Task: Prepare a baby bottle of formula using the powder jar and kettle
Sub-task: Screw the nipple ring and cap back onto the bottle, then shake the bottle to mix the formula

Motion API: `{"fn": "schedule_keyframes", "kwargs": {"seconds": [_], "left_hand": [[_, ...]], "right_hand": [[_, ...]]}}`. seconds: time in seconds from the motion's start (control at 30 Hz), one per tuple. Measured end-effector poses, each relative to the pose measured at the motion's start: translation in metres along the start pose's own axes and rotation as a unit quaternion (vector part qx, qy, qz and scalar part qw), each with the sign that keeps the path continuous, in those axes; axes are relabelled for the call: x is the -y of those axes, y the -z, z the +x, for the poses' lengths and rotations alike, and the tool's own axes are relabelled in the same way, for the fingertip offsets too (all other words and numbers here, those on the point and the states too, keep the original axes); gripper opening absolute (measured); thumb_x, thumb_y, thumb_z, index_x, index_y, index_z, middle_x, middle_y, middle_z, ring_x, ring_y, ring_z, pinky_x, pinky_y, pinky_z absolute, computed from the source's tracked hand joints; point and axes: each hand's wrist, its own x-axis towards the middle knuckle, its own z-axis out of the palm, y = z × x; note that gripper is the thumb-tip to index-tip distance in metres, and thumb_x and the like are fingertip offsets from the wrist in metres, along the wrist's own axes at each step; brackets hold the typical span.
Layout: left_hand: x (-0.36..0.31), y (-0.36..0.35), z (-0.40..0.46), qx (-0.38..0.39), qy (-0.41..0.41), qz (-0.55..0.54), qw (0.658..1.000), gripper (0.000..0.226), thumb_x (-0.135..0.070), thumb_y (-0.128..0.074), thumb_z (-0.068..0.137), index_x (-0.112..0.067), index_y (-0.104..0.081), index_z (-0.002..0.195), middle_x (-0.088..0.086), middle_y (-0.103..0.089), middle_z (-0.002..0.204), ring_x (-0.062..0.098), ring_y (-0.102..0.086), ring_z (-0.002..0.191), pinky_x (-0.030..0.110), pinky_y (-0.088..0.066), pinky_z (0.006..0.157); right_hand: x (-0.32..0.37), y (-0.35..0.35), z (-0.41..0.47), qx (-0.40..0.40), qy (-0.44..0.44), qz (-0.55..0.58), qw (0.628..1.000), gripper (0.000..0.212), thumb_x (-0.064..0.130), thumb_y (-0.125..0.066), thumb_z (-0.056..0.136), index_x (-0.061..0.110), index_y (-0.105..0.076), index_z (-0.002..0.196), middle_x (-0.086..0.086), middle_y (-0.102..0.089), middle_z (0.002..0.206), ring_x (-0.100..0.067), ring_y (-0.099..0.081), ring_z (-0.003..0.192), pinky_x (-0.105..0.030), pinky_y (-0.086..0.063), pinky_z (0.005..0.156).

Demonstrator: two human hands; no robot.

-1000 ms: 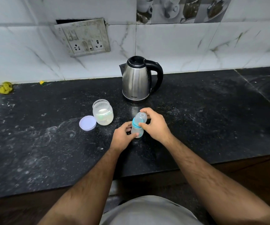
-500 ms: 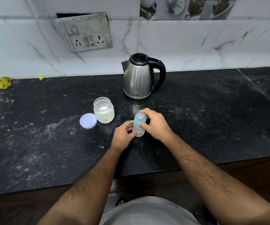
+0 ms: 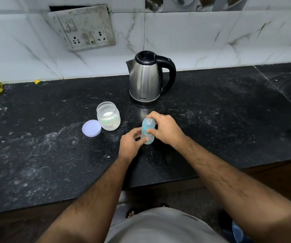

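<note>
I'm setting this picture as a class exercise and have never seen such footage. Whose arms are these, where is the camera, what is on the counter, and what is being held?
The camera sits on a person's head, looking down at their own bare arms. On the black counter stand a steel kettle and an open powder jar, its lid lying beside it. The left hand holds the body of a small baby bottle; the right hand grips its top.
</note>
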Motion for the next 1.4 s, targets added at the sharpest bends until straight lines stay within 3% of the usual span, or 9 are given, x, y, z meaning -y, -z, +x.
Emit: {"fn": "schedule_keyframes", "kwargs": {"seconds": [0.13,0.23,0.33,0.43,0.7,1.03,1.13,1.23,1.4], "left_hand": [[0.001,0.003,0.001,0.014,0.000,-0.002,1.000,0.049,-0.015,-0.083,0.077,-0.020,-0.067,0.122,-0.007,-0.073,0.114,0.005,-0.067,0.107,0.038,-0.053,0.101],[0.001,0.005,0.001,0.028,-0.005,0.028,0.999,0.055,-0.014,-0.081,0.078,-0.022,-0.063,0.130,-0.007,-0.070,0.122,0.005,-0.064,0.113,0.036,-0.050,0.105],[0.003,0.008,-0.002,0.018,0.007,0.050,0.999,0.065,-0.015,-0.082,0.079,-0.018,-0.056,0.139,-0.003,-0.065,0.131,0.007,-0.061,0.118,0.030,-0.047,0.106],[0.005,0.013,-0.010,-0.009,0.010,0.075,0.997,0.062,-0.017,-0.080,0.081,-0.014,-0.055,0.138,-0.001,-0.064,0.132,0.009,-0.061,0.118,0.024,-0.045,0.103],[0.023,0.032,-0.037,-0.059,-0.003,0.151,0.987,0.041,-0.027,-0.073,0.087,-0.018,-0.066,0.127,-0.003,-0.070,0.123,0.009,-0.064,0.113,0.037,-0.052,0.099],[0.022,0.028,-0.052,-0.082,-0.055,0.267,0.959,0.038,-0.032,-0.069,0.090,-0.016,-0.067,0.124,-0.001,-0.067,0.128,0.017,-0.060,0.120,0.030,-0.043,0.105],[0.028,0.021,-0.056,-0.068,-0.063,0.324,0.941,0.048,-0.042,-0.067,0.090,-0.017,-0.064,0.131,0.002,-0.059,0.140,0.021,-0.051,0.132,0.042,-0.038,0.112],[0.029,0.012,-0.060,-0.041,-0.056,0.371,0.926,0.067,-0.061,-0.055,0.088,-0.018,-0.056,0.139,0.004,-0.047,0.151,0.022,-0.037,0.144,0.044,-0.025,0.120],[0.019,-0.016,-0.060,0.037,-0.065,0.443,0.894,0.092,-0.080,-0.023,0.081,-0.024,-0.032,0.153,0.003,-0.019,0.165,0.019,-0.009,0.153,0.042,-0.004,0.125]], "right_hand": [[0.004,0.002,-0.001,0.014,0.018,-0.042,0.999,0.045,0.026,-0.072,0.082,0.025,-0.053,0.123,-0.001,-0.068,0.109,-0.019,-0.064,0.097,-0.039,-0.054,0.084],[0.002,0.003,-0.004,0.029,0.016,-0.040,0.999,0.061,0.030,-0.075,0.080,0.027,-0.046,0.134,-0.002,-0.065,0.119,-0.020,-0.061,0.107,-0.040,-0.052,0.091],[-0.004,0.001,-0.008,0.029,-0.023,0.044,0.998,0.089,0.027,-0.081,0.075,0.028,-0.030,0.149,-0.004,-0.058,0.136,-0.020,-0.056,0.122,-0.037,-0.046,0.103],[-0.013,-0.008,-0.010,0.018,-0.091,0.144,0.985,0.098,0.024,-0.085,0.073,0.026,-0.028,0.152,-0.006,-0.053,0.143,-0.020,-0.053,0.128,-0.031,-0.042,0.105],[-0.022,-0.042,-0.006,0.023,-0.107,0.208,0.972,0.074,0.020,-0.088,0.066,0.023,-0.052,0.130,0.003,-0.064,0.124,-0.014,-0.059,0.117,-0.041,-0.047,0.105],[-0.032,-0.037,-0.007,-0.027,-0.096,0.238,0.966,0.059,0.021,-0.086,0.072,0.015,-0.058,0.123,0.002,-0.066,0.116,-0.016,-0.063,0.108,-0.038,-0.052,0.097],[-0.042,-0.019,-0.016,-0.040,-0.090,0.285,0.953,0.055,0.019,-0.085,0.074,0.016,-0.060,0.123,0.002,-0.068,0.116,-0.014,-0.065,0.106,-0.040,-0.053,0.098],[-0.054,0.000,-0.027,-0.056,-0.066,0.330,0.940,0.052,0.019,-0.084,0.076,0.020,-0.058,0.120,0.002,-0.070,0.112,-0.014,-0.069,0.102,-0.045,-0.055,0.095],[-0.069,0.023,-0.042,-0.079,-0.050,0.389,0.916,0.094,0.022,-0.078,0.081,0.034,-0.020,0.153,-0.004,-0.071,0.111,-0.017,-0.072,0.099,-0.041,-0.056,0.093]]}}
